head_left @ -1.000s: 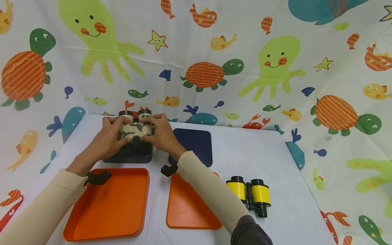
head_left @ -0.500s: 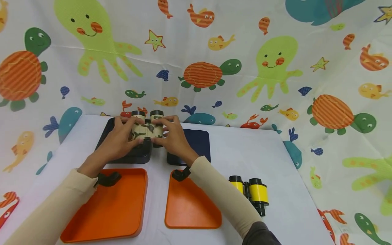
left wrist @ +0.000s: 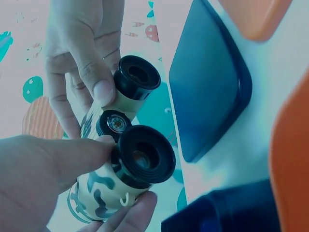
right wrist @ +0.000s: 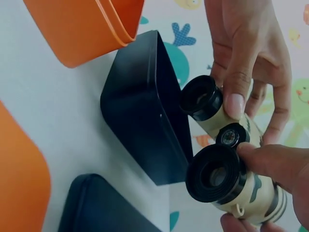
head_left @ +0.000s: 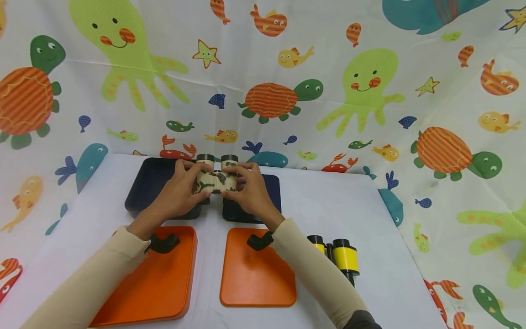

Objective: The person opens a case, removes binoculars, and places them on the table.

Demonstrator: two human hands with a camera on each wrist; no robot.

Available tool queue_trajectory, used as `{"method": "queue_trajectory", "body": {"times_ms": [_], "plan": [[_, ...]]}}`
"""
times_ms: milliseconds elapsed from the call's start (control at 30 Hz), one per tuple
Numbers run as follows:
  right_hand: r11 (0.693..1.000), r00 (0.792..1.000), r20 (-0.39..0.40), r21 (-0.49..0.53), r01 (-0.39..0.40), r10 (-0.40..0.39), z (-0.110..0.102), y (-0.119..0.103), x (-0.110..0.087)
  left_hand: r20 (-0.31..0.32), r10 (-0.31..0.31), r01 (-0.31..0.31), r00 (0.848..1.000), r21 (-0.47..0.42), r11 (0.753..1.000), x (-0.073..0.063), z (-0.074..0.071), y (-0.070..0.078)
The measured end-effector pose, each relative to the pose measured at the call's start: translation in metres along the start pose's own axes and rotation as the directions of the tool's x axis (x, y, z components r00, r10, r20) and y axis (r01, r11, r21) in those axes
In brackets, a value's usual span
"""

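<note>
Camouflage-patterned binoculars (head_left: 215,182) are held in both hands above the gap between a dark box (head_left: 141,192) and a dark flat lid (head_left: 273,192). My left hand (head_left: 178,192) grips their left barrel and my right hand (head_left: 251,192) the right one, thumbs on the near side. The left wrist view shows black eyecups (left wrist: 147,154) and a small compass dial (left wrist: 117,124) between the barrels. In the right wrist view the binoculars (right wrist: 217,174) appear beside the upright wall of the dark box (right wrist: 133,104).
A shallow orange box (head_left: 156,283) stands at the front left, with a flat orange lid (head_left: 256,278) to its right. Yellow and black binoculars (head_left: 345,258) rest farther right, partly behind the right sleeve. A curtain with printed sea animals (head_left: 271,100) hangs behind the white table (head_left: 390,274).
Both hands have moved right with the camouflage binoculars, from over the dark box to the gap beside the dark lid. More of the box's inside shows. The right sleeve now covers more of the yellow binoculars.
</note>
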State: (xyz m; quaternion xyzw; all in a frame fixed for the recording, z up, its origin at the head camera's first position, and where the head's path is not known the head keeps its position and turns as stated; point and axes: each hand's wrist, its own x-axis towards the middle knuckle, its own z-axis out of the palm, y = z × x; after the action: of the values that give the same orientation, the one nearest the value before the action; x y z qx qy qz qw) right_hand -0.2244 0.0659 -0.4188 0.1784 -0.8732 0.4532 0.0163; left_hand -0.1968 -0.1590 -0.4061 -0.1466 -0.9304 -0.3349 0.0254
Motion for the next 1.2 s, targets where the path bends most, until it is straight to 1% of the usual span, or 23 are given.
{"method": "queue_trajectory", "body": {"times_ms": [200,367,600,700,933,1200], "plan": [[0.999,0.999,-0.019,-0.006,-0.04,0.04,-0.01,0.009,-0.009,0.015,-0.003,0.003,1.0,-0.019,1.0,0.005,0.014,0.01],[0.997,0.997,-0.018,-0.017,-0.079,0.079,-0.02,0.015,-0.017,0.029,-0.013,0.014,0.999,-0.041,0.999,0.01,0.027,0.016],[0.992,0.992,-0.033,-0.024,-0.12,0.119,-0.034,0.026,-0.025,0.032,0.007,-0.005,0.999,-0.062,0.998,0.019,0.044,0.027],[0.991,0.991,-0.04,-0.028,-0.131,0.13,-0.039,0.03,-0.026,0.033,0.0,0.002,0.999,-0.072,0.997,0.022,0.051,0.032],[0.982,0.982,-0.047,-0.051,-0.183,0.181,-0.056,0.042,-0.032,0.047,0.007,-0.001,0.999,-0.113,0.994,0.031,0.068,0.047],[0.967,0.97,-0.037,-0.076,-0.242,0.24,-0.074,0.051,-0.043,0.08,-0.018,0.029,0.997,-0.144,0.989,0.039,0.087,0.059]]}}
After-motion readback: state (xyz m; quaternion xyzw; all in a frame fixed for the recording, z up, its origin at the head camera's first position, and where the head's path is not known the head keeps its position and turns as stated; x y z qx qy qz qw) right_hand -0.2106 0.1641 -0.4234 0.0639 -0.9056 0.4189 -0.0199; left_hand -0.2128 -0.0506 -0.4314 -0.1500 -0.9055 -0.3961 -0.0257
